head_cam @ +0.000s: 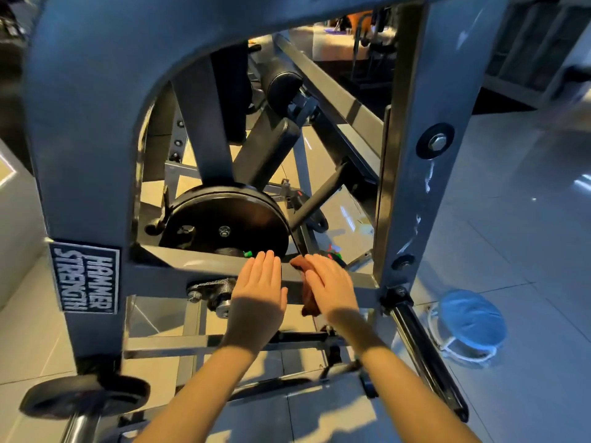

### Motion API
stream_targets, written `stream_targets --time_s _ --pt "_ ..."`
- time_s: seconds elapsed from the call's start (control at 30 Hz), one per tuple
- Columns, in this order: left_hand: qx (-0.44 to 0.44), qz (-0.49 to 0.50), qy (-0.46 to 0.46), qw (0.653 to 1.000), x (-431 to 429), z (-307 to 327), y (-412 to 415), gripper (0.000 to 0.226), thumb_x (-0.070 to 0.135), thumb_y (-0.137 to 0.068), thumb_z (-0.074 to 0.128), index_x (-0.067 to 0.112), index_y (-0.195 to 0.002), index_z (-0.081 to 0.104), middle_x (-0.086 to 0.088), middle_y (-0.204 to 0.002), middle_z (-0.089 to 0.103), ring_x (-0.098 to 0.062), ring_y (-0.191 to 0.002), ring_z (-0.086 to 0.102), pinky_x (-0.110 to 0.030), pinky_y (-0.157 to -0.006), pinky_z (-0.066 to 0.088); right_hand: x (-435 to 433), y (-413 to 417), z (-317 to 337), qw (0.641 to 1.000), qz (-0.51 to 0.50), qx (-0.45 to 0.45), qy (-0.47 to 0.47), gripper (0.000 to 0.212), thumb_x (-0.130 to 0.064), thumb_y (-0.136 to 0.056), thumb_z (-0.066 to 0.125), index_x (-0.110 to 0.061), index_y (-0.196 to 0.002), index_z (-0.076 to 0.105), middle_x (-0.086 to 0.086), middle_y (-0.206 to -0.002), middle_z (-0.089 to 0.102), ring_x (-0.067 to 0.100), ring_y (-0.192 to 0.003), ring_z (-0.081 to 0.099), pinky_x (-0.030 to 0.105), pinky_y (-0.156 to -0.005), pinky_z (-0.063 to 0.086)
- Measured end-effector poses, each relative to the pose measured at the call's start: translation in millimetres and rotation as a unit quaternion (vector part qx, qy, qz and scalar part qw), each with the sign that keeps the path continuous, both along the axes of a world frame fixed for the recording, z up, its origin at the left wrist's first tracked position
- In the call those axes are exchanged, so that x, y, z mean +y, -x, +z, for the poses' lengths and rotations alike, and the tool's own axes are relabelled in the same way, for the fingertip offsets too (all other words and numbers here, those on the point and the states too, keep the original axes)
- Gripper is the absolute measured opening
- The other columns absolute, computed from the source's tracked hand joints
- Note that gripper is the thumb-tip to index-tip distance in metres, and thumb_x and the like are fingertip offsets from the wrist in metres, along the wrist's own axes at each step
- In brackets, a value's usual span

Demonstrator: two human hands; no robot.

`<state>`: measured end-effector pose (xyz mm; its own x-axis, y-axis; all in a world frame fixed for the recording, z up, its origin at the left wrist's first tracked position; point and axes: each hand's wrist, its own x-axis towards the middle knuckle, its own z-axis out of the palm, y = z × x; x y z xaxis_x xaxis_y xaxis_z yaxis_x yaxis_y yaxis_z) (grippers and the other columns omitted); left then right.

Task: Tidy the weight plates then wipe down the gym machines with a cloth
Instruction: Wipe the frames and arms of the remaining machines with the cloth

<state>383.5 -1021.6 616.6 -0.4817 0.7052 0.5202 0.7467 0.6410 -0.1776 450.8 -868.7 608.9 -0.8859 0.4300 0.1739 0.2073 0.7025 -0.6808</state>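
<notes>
A grey Hammer Strength machine [86, 161] fills the view, with a horizontal crossbar [179, 271] low in its frame. My left hand [260, 282] lies flat on that crossbar, fingers straight and together. Just to its right, my right hand [331, 286] presses a dark brown cloth [308, 302] against the same bar; the cloth shows under the palm and hangs below it. A black round disc [230, 219] of the machine sits right behind the bar. A black weight plate [86, 398] rests on a chrome peg at the bottom left.
A blue face mask [470, 324] with white straps lies on the tiled floor at the right. A black cylinder [425, 356] slants down from the frame's right upright. Black padded rollers [281, 81] and other gym gear stand behind the frame.
</notes>
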Motion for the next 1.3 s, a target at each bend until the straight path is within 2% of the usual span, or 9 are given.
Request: stream_targets --time_s 0.1,0.33,0.5,0.6,0.73,0.83,1.0,1.17,1.3 --pt "0.002 -0.002 0.000 1.000 -1 0 1 0.053 0.028 -0.085 0.067 -0.003 -0.127 0.059 -0.022 -0.129 0.059 -0.035 -0.121 0.057 -0.048 -0.107 0.041 39 7 -14 0.995 -0.084 -0.043 -0.024 0.030 -0.030 -0.103 0.037 -0.036 -0.117 0.062 -0.011 -0.111 0.063 0.003 -0.102 0.051 0.035 -0.101 0.044" --pt "0.021 0.003 -0.009 1.000 1 -1 0 0.050 0.028 -0.089 0.062 -0.004 -0.128 0.058 -0.023 -0.129 0.058 -0.036 -0.122 0.056 -0.049 -0.107 0.040 -16 -6 0 0.999 -0.025 -0.008 -0.026 0.041 -0.028 -0.104 0.034 -0.023 -0.144 0.042 -0.004 -0.148 0.040 0.013 -0.141 0.028 0.025 -0.115 0.015" --pt "0.015 0.003 0.001 1.000 0 1 1 0.052 0.029 -0.087 0.065 -0.004 -0.127 0.058 -0.023 -0.128 0.059 -0.036 -0.121 0.056 -0.050 -0.104 0.044 38 -6 -7 0.995 -0.088 -0.045 0.022 0.031 -0.030 -0.102 0.039 -0.028 -0.126 0.058 -0.001 -0.121 0.061 0.018 -0.117 0.054 0.039 -0.105 0.042" --pt "0.010 0.008 0.002 1.000 1 1 0 0.052 0.030 -0.088 0.064 -0.004 -0.127 0.058 -0.022 -0.128 0.059 -0.036 -0.122 0.056 -0.050 -0.105 0.043 25 8 -16 0.988 -0.134 -0.079 0.011 0.047 -0.048 -0.097 0.024 -0.031 -0.129 0.054 -0.003 -0.130 0.055 0.018 -0.128 0.045 0.047 -0.110 0.034" --pt "0.018 0.008 -0.005 1.000 1 2 0 0.051 0.029 -0.088 0.064 -0.003 -0.127 0.059 -0.022 -0.128 0.060 -0.036 -0.121 0.057 -0.049 -0.108 0.038 -6 -9 -9 1.000 0.000 0.016 -0.014 0.040 -0.031 -0.105 0.035 -0.030 -0.144 0.040 -0.009 -0.151 0.036 0.008 -0.142 0.022 0.027 -0.117 0.012" --pt "0.013 0.005 0.000 1.000 0 1 1 0.052 0.029 -0.086 0.068 -0.003 -0.126 0.059 -0.022 -0.128 0.060 -0.035 -0.121 0.057 -0.049 -0.106 0.040 16 -16 -7 0.999 0.037 0.006 -0.027 0.036 -0.029 -0.104 0.037 -0.029 -0.138 0.048 -0.005 -0.138 0.050 0.006 -0.129 0.038 0.024 -0.111 0.025" --pt "0.001 0.009 0.004 1.000 1 2 1 0.052 0.030 -0.085 0.068 -0.002 -0.126 0.060 -0.021 -0.128 0.060 -0.035 -0.121 0.057 -0.049 -0.103 0.045 22 19 -16 0.989 -0.126 -0.060 -0.041 0.034 -0.036 -0.102 0.032 -0.035 -0.126 0.057 -0.009 -0.121 0.059 0.013 -0.118 0.050 0.034 -0.104 0.038" --pt "0.005 -0.002 -0.010 1.000 -1 2 2 0.047 0.030 -0.092 0.057 -0.002 -0.127 0.059 -0.021 -0.128 0.059 -0.035 -0.122 0.056 -0.049 -0.105 0.042 -14 -1 2 0.999 0.031 0.001 -0.030 0.047 -0.038 -0.101 0.028 -0.030 -0.144 0.042 -0.008 -0.149 0.040 0.011 -0.140 0.030 0.016 -0.107 0.009" --pt "-0.002 0.001 0.009 1.000 -2 5 1 0.052 0.029 -0.085 0.067 -0.002 -0.126 0.060 -0.020 -0.127 0.061 -0.034 -0.121 0.057 -0.049 -0.104 0.044 19 6 3 0.996 -0.067 -0.057 0.001 0.041 -0.028 -0.106 0.032 -0.018 -0.144 0.043 0.002 -0.142 0.051 0.017 -0.133 0.042 0.021 -0.105 0.022"
